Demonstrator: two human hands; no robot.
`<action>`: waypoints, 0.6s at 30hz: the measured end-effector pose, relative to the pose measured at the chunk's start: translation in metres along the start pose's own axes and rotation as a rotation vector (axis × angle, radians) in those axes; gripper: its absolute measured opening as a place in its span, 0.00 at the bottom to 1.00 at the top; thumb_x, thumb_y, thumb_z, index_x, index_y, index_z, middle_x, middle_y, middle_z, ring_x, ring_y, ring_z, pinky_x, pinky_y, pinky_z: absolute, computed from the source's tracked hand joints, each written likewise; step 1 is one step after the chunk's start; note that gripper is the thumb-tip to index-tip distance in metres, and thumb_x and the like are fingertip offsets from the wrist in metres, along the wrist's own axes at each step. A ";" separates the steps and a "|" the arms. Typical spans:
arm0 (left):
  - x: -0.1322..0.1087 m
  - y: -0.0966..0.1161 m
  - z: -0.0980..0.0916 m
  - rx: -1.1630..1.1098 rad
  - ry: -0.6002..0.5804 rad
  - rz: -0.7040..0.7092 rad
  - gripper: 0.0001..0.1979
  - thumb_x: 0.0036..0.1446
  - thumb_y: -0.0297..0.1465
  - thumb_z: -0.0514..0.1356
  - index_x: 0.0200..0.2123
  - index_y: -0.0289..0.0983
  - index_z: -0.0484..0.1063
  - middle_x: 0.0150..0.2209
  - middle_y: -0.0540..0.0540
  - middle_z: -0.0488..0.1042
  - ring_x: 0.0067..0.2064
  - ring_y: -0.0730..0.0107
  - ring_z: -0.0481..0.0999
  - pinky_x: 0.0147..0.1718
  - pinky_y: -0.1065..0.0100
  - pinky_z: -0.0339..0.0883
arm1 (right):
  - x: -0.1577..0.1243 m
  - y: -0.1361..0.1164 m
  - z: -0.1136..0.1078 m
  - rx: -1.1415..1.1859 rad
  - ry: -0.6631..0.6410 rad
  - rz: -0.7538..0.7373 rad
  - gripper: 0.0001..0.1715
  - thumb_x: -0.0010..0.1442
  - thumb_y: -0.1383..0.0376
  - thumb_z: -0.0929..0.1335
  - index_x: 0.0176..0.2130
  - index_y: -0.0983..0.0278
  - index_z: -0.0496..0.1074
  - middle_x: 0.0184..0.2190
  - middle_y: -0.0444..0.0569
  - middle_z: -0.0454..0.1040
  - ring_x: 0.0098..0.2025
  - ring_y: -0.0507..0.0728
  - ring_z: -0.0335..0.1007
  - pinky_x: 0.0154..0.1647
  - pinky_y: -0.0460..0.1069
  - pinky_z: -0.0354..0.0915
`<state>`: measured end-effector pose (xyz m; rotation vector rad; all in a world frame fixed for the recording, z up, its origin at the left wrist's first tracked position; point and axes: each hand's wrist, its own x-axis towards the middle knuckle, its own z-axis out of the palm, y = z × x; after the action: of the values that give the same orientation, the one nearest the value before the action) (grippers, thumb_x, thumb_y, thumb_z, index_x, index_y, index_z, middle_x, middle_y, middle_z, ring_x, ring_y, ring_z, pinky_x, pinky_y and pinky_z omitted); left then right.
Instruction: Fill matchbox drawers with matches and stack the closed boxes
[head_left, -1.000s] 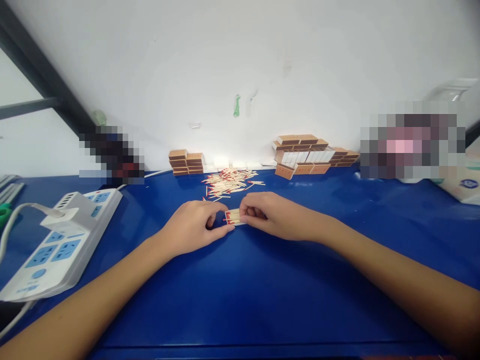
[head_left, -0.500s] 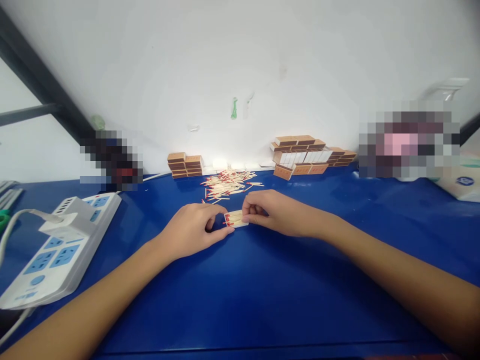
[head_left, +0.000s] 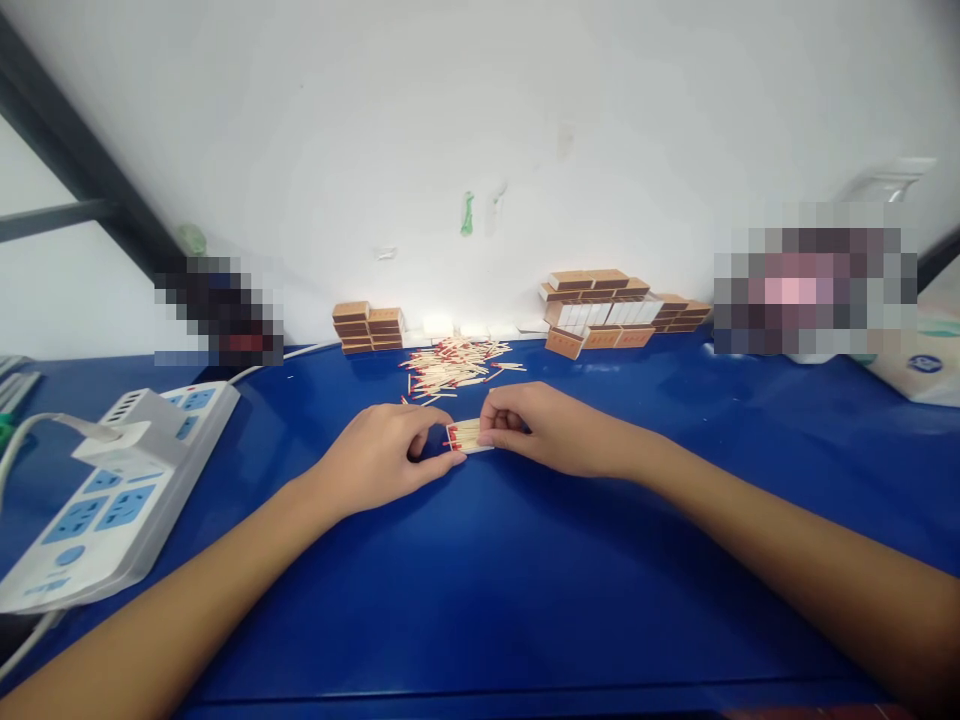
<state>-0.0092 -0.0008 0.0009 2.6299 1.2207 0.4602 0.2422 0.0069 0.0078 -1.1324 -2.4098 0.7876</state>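
Grip of the left hand: thumb and forefinger are set apart on either side of the left end of a small white tray, pinching it between them. Grip of the right hand: thumb and forefinger are brought close together over the tray's right end, touching the matches there; whether a match is caught between the fingertips cannot be told. The tray lies on the blue bench, between the two hands, with the matches side by side inside it, red heads to the left. One head pokes out past the tray's left end.

Just beyond the tray is a loose heap of matches, with a few strays at its edges. Behind it to the left, a stack of matchboxes stands near the wall; to the right is a larger pile of matchboxes, some showing white sides. A white power strip with a charger plugged in lies at the far left.
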 end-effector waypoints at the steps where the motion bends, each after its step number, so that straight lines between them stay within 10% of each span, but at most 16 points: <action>1: 0.000 0.000 0.000 0.000 0.004 0.007 0.16 0.64 0.45 0.63 0.48 0.41 0.79 0.24 0.54 0.71 0.26 0.72 0.69 0.27 0.69 0.56 | 0.000 0.000 0.000 0.010 0.010 -0.008 0.06 0.67 0.64 0.69 0.36 0.63 0.74 0.29 0.44 0.73 0.29 0.51 0.65 0.30 0.47 0.58; 18: -0.003 0.004 0.000 -0.020 0.037 0.080 0.15 0.64 0.44 0.64 0.47 0.41 0.79 0.23 0.55 0.71 0.24 0.74 0.68 0.28 0.70 0.59 | -0.002 -0.006 0.007 -0.041 -0.027 -0.076 0.11 0.73 0.60 0.64 0.40 0.62 0.71 0.38 0.48 0.76 0.39 0.55 0.68 0.40 0.50 0.62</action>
<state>-0.0086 -0.0058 0.0014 2.6729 1.1182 0.5348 0.2360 -0.0002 0.0065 -1.0446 -2.4861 0.7377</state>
